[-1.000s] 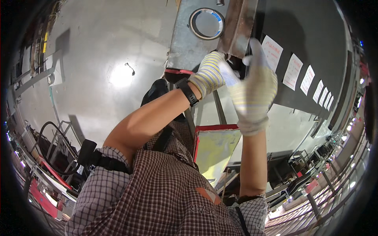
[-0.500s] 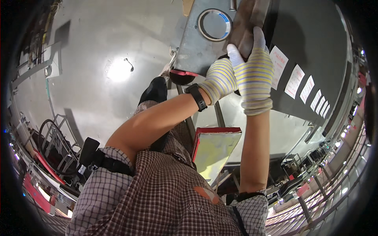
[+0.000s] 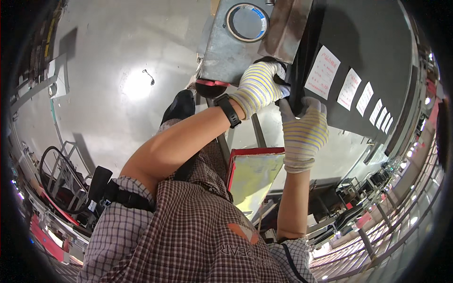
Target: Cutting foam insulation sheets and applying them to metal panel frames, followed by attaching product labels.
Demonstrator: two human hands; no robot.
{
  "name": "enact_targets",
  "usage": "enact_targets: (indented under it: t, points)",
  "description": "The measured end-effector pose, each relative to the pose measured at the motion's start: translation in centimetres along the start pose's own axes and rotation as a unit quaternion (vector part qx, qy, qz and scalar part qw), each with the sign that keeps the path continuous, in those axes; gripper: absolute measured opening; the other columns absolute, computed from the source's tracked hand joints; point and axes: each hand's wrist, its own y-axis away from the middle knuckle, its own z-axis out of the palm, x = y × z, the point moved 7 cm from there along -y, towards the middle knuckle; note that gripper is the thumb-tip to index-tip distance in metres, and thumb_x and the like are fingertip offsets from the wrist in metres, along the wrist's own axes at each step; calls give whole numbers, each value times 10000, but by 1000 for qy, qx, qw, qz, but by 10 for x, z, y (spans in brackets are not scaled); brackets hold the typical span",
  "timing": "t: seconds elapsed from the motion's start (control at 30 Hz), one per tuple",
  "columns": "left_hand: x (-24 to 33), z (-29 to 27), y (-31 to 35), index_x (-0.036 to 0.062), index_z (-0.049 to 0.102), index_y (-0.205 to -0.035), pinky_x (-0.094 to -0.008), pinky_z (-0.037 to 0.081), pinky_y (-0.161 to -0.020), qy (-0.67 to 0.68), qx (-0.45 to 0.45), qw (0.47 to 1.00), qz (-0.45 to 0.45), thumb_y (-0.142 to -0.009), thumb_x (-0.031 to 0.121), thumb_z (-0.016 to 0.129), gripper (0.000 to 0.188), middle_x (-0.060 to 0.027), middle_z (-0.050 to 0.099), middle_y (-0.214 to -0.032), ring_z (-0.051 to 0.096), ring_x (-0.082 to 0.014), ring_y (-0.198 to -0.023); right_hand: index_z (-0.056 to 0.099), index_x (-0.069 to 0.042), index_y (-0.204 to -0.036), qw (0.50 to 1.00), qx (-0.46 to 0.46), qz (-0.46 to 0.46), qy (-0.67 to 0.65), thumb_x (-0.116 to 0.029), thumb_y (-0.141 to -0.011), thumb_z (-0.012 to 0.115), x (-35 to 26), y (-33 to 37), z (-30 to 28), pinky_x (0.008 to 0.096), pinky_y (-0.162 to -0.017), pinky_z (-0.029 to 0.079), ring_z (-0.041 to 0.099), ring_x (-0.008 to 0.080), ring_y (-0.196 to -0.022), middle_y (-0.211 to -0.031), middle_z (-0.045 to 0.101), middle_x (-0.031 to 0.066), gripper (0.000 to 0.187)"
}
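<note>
Both my hands wear white knit gloves with yellow and grey stripes. My left hand [image 3: 261, 86] is closed at the near end of a brown metal bar [image 3: 286, 30], its fingers curled round something black that is mostly hidden. Just right of it and nearer me, my right hand [image 3: 306, 132] has its thumb and bent fingers on either side of the low end of a black strip [image 3: 302, 70]. That strip runs along the left edge of a dark grey panel [image 3: 363, 52]. The fingertips of both hands are close together.
A roll of tape [image 3: 247, 22] lies on a grey metal bench top [image 3: 217, 61]. White paper labels [image 3: 322, 73] line the panel. Below the bench, a red-edged stool-like board [image 3: 257, 177] stands close to my legs. A round red-and-black part [image 3: 211, 88] sits at the bench corner.
My right hand has come off the brown bar and drawn back toward me, down to the black strip's end. The left hand has shifted slightly left and stays closed.
</note>
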Motion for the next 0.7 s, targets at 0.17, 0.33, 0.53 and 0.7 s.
enact_targets:
  t: [0.17, 0.33, 0.53, 0.7]
  points:
    - [-9, 1, -1, 22, 674, -943, -384, 518, -774, 2, -8, 999, -47, -625, 273, 847, 441, -188, 675, -926, 644, -348, -870, 643, -30, -899, 983, -26, 116, -139, -255, -757, 766, 18, 0, 3, 358, -646, 504, 640, 234, -690, -771, 661, 107, 293]
    - [-3, -2, -1, 17, 653, -926, -349, 519, -721, -22, -10, 999, -32, -638, 203, 844, 392, -140, 683, -854, 623, -251, -768, 657, 22, -900, 940, -31, 199, -273, -127, -787, 749, 34, -5, -16, 256, -657, 503, 613, 93, -685, -762, 684, 73, 208]
    - [6, -7, 6, -6, 604, -928, -315, 522, -686, -2, 32, 999, -20, -668, 123, 832, 369, -93, 679, -826, 589, -158, -698, 626, 21, -911, 916, -17, 187, -356, -93, -777, 753, 43, -7, -13, 259, -673, 501, 600, 100, -690, -790, 679, 76, 217]
    - [-11, -2, 12, 6, 538, -1006, -319, 518, -705, 21, 56, 996, -67, -701, 98, 812, 420, -50, 663, -854, 584, -159, -717, 602, 19, -934, 911, -10, 197, -363, -95, -770, 758, 50, -2, -3, 257, -692, 493, 587, 106, -706, -793, 660, 75, 254]
